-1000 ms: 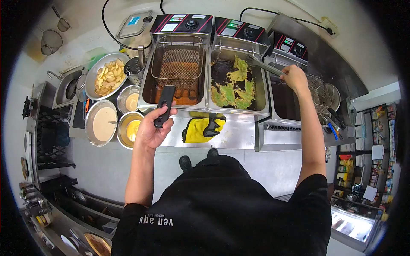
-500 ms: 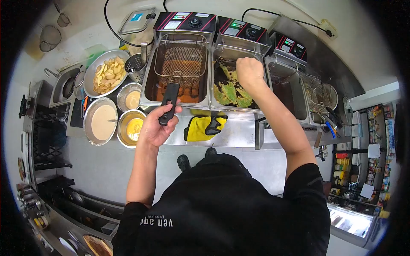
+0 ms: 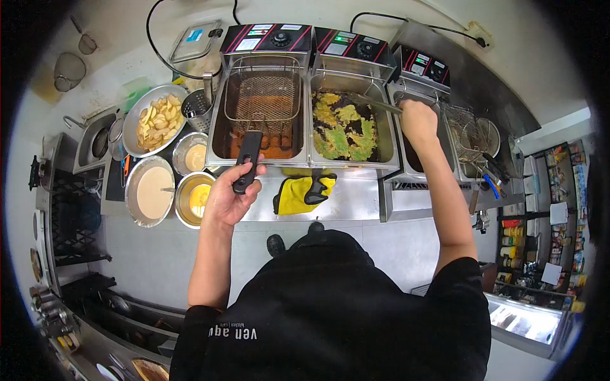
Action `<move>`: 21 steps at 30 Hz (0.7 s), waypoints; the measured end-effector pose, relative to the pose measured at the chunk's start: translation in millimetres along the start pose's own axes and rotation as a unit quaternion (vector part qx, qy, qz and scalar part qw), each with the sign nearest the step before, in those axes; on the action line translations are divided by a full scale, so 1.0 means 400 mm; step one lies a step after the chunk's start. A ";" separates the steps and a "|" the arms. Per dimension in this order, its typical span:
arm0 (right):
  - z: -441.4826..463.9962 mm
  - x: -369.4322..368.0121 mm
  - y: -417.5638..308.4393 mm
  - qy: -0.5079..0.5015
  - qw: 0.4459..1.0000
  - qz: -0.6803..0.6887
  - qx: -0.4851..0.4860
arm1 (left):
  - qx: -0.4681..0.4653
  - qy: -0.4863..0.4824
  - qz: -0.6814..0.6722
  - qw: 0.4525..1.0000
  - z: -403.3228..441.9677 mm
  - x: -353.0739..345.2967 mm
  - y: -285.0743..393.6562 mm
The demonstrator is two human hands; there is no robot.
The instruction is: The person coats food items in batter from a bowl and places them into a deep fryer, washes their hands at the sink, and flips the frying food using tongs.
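My left hand (image 3: pixel 234 194) is closed round the black handle (image 3: pixel 248 156) of a wire basket (image 3: pixel 264 93), which sits over orange-brown oil in the left fryer (image 3: pixel 217 136). My right hand (image 3: pixel 419 122) grips a metal utensil (image 3: pixel 380 105), probably tongs, reaching into the middle fryer (image 3: pixel 389 157). Its far end meets the dark oil near the back of that fryer. Green and yellow battered pieces (image 3: pixel 346 134) float there in several clumps, below and left of the utensil's tip.
Left of the fryers are a bowl of sliced potatoes (image 3: pixel 159 124), a batter bowl (image 3: pixel 151 192), two smaller bowls and a perforated metal holder (image 3: pixel 197 109). A yellow cloth or glove (image 3: pixel 302 195) lies in front. To the right are a third fryer (image 3: pixel 416 162) and wire baskets (image 3: pixel 469 136).
My right hand first swept left over the middle fryer, then came back right with the utensil. The battered pieces have spread toward the fryer's back left. My left hand keeps its hold.
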State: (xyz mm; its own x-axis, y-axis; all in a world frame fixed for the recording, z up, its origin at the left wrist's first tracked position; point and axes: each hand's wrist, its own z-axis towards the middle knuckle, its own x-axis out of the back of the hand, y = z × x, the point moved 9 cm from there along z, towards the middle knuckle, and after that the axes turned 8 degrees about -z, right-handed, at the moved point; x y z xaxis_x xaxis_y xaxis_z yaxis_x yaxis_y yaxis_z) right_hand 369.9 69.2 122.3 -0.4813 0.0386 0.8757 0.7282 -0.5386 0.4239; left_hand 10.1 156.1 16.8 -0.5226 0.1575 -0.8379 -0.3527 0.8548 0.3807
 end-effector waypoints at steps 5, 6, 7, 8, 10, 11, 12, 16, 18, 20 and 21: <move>-0.113 -0.048 0.015 0.105 0.990 -0.063 0.071 | 0.011 -0.020 -0.020 1.000 0.004 0.001 -0.006; -0.131 -0.054 0.005 0.103 0.989 -0.067 0.082 | 0.012 -0.024 -0.025 0.999 0.005 0.002 -0.006; -0.144 -0.057 -0.005 0.101 0.988 -0.071 0.094 | 0.013 -0.028 -0.031 0.999 0.005 0.000 -0.008; -0.148 -0.082 -0.015 0.092 0.988 -0.080 0.095 | 0.009 -0.024 -0.025 0.999 0.004 -0.005 -0.006; -0.160 -0.114 -0.032 0.092 0.988 -0.070 0.106 | 0.010 -0.025 -0.021 0.999 0.003 -0.013 -0.007; -0.163 -0.120 -0.040 0.091 0.987 -0.074 0.109 | 0.008 -0.026 -0.020 0.999 0.003 -0.014 -0.006; -0.164 -0.128 -0.041 0.090 0.987 -0.073 0.108 | 0.004 -0.022 -0.020 1.000 0.004 -0.010 -0.007; -0.153 -0.142 -0.024 0.069 0.992 -0.061 0.083 | -0.004 -0.020 -0.021 1.000 0.003 -0.010 -0.007; -0.147 -0.148 -0.023 0.059 0.993 -0.063 0.078 | -0.008 -0.016 -0.020 1.000 0.000 -0.015 -0.008; -0.141 -0.147 -0.040 0.073 0.990 -0.054 0.106 | -0.009 -0.009 -0.025 1.000 -0.001 -0.017 -0.010; -0.135 -0.150 -0.043 0.074 0.990 -0.054 0.108 | -0.010 -0.005 -0.030 0.999 -0.001 -0.017 -0.010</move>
State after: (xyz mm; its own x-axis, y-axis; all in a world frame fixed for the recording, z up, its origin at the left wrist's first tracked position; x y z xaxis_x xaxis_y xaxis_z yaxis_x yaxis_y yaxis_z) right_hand 359.8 30.9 49.9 -0.6166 -0.0459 0.7859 0.7484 -0.3440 0.5671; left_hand 14.7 151.2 21.1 -0.4922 0.1103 -0.8634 -0.3990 0.8530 0.3365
